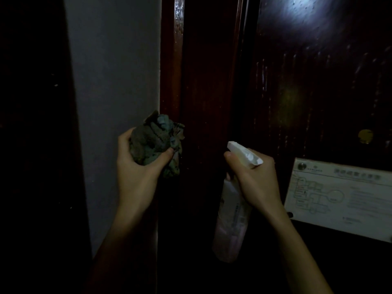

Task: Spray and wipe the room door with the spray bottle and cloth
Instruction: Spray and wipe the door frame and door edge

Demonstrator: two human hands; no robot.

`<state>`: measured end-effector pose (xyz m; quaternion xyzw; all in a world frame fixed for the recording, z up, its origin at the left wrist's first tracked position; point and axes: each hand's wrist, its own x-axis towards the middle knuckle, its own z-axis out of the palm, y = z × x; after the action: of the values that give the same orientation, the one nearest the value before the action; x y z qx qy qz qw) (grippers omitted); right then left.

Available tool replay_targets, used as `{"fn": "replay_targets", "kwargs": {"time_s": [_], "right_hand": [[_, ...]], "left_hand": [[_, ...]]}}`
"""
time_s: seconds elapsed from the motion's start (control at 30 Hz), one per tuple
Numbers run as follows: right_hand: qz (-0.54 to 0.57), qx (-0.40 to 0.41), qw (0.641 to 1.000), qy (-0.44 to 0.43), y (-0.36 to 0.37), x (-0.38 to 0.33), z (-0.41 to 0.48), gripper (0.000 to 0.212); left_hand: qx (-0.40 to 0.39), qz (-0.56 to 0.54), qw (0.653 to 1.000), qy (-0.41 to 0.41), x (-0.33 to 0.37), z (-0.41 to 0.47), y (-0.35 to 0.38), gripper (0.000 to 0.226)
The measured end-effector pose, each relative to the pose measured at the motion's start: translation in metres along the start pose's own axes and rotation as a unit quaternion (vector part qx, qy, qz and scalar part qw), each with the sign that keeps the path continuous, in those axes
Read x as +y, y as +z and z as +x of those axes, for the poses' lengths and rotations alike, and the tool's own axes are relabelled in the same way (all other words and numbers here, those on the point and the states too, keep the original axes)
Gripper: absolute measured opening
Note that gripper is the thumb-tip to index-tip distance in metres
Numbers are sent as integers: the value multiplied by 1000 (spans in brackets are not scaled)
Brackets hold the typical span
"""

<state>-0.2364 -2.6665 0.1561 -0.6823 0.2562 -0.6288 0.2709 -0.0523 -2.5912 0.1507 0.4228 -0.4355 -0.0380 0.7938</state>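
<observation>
1. Closest to me is the right hand (254, 177). Its fingers are wrapped tight round the neck of the see-through pale pink plastic spray bottle with a white top (231, 225). One finger curls across the front, but I cannot see the trigger itself.
2. A bit to the left, the left hand (137, 166) squeezes a scrunched-up dark green-grey cloth (154, 143), with the thumb pressed into it. The cloth is right by the shiny red-brown wooden door frame (203, 81). I cannot tell if it touches.
3. The dark brown wooden room door (318, 81) is further off, to the right. Thin wet lines run down it. I think they could drip to the floor if the cloth is slow to reach them.
4. A white paper notice with a little map (343, 196) is stuck on the door, just right of the bottle. Spray landing there could make it soggy or tear it when wiped.
5. The white top points left and away. Some spray could land on the flat grey wall (116, 71) and leave marks.
6. The cloth is in a ball, so only a small bit would rub. That could leave streaks.
7. It is very dark here, so dirty spots are easy to miss.
</observation>
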Motion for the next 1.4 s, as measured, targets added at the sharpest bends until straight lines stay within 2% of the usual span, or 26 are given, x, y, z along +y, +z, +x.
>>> {"fn": "replay_targets", "kwargs": {"time_s": [0.33,0.63,0.73,0.87,0.97,1.13,1.2,1.3,1.4], "right_hand": [[4,-16,996,89,9,29,-31,29],[24,-51,986,158,22,53,-56,22],[17,-48,985,166,29,57,-59,26],[-25,-48,989,134,37,58,-64,33],[-9,-18,991,133,34,57,-69,35],[34,24,989,145,0,49,-83,18],[25,64,988,138,-25,47,-89,15],[-16,118,986,121,-75,43,-99,17],[-58,138,980,129,-138,38,-108,22]], "left_hand": [[-6,4,1000,-24,-13,-8,-8,58],[15,14,999,-31,-37,-19,-14,54],[4,24,999,-33,-44,-21,-16,57],[-6,18,999,-43,-47,-27,-14,62],[-14,11,998,-52,-45,-31,-10,62],[-58,-14,996,-73,-48,-41,10,68],[-90,-32,992,-78,-42,-50,30,68],[-138,-49,986,-82,-31,-69,67,64],[-157,-55,982,-84,-18,-95,111,62]]}}
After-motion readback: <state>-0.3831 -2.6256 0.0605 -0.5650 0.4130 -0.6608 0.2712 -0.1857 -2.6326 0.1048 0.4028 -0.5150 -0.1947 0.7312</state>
